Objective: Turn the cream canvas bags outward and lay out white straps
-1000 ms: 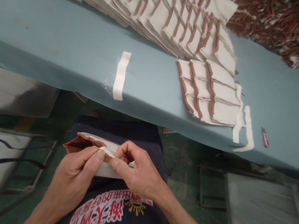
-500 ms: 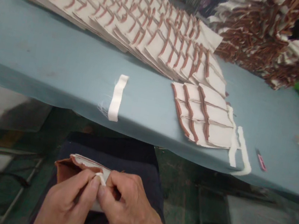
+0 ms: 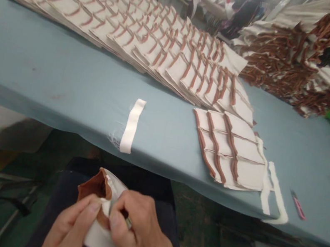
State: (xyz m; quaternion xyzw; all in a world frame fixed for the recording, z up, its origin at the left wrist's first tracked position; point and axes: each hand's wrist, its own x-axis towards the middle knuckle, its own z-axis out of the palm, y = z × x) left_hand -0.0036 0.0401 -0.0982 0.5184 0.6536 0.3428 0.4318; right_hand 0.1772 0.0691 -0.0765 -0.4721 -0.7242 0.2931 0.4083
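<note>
Above my lap, both hands grip a piece of white and brown fabric (image 3: 103,237), its brown side folded open at the top like a pocket. My left hand (image 3: 74,224) pinches its upper edge between thumb and fingertips, where a bit of white material shows. My right hand (image 3: 137,228) is closed on the same piece a little to the right; what lies under its curled fingers is partly hidden. On the table edge ahead lies a short white strip (image 3: 132,126) with frayed threads. To its right is a white fabric piece with brown-edged folds (image 3: 227,146).
The blue-covered table (image 3: 65,77) spans the view in front of me. Rows of overlapping white and brown pieces (image 3: 154,37) lie along it, with a tall fabric pile (image 3: 287,55) at the back right. White strips (image 3: 278,193) and a pink-handled tool (image 3: 298,206) lie near the right edge.
My hands have moved slightly apart and the fabric between them has tilted, showing more of its brown inside and white face. The table sits lower in view as the camera has shifted.
</note>
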